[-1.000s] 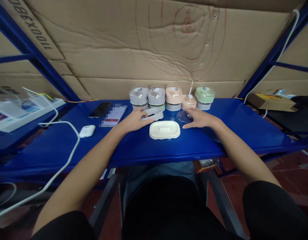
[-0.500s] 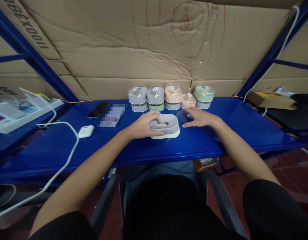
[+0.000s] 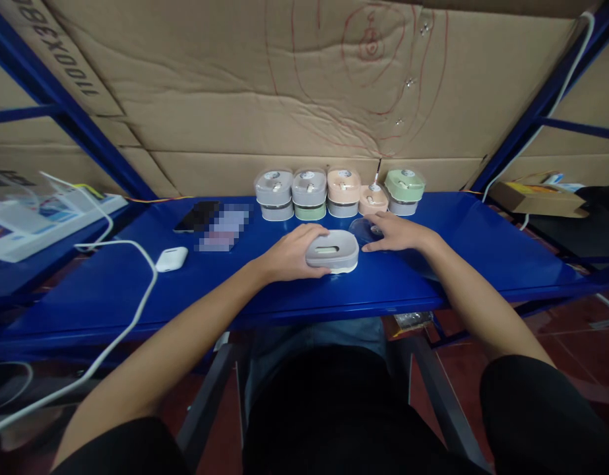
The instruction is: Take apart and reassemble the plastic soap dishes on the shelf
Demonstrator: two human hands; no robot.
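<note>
My left hand [image 3: 299, 254] is closed around the left end of a small grey oval plastic box [image 3: 346, 256], thumb on the near side and fingers on the far side. A slot is cut in its top, and a cream-coloured base [image 3: 344, 269] shows beneath it on the table. Just right of the box, my right hand [image 3: 396, 233] has its fingers and thumb around the right edge of a clear plastic lid [image 3: 362, 229]. The lid lies low at the tabletop, partly hidden by that hand.
Along the cardboard wall stand several lidded boxes: grey ones [image 3: 273, 191], a peach stack [image 3: 343, 190], a low peach box [image 3: 373, 200] and a green one [image 3: 404, 188]. To the left lie phones [image 3: 199, 216], a white earbud case [image 3: 172, 258] and a white cable [image 3: 146, 290].
My left hand and the grey box have shifted slightly right, and the box sits more squarely over its cream base. My right hand stays at the clear lid.
</note>
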